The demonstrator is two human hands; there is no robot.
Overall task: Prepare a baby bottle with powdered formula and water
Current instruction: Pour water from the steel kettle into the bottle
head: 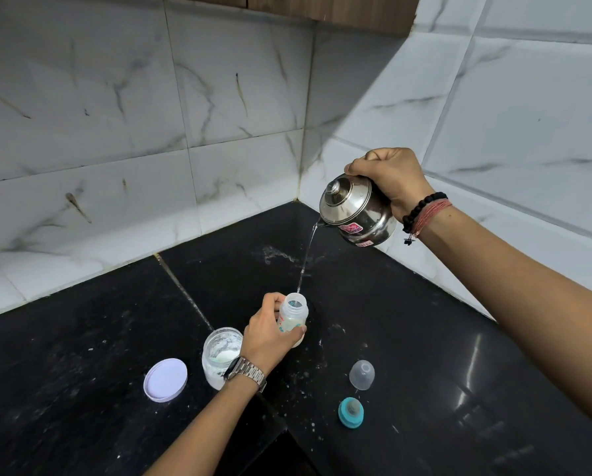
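Nearest on the black counter (81, 389) lay a teal bottle collar with its nipple (351, 412), and just beyond it a clear dome cap (362, 374). To the left lay a white lid (165, 379) beside an open jar of white powder (221, 355). The left hand (269, 333), a metal watch (245, 370) on its wrist, had its grip closed round the baby bottle (293, 319), fingers and thumb curled about the body, which stood upright on the counter with its mouth open. Farther off and higher, the right hand (389, 176) held a tilted steel kettle (356, 209) from behind, its grip wrapped tight. A thin stream of water (306, 259) ran from the spout into the bottle. A pink sticker (351, 229) on the kettle bore writing too small to read.
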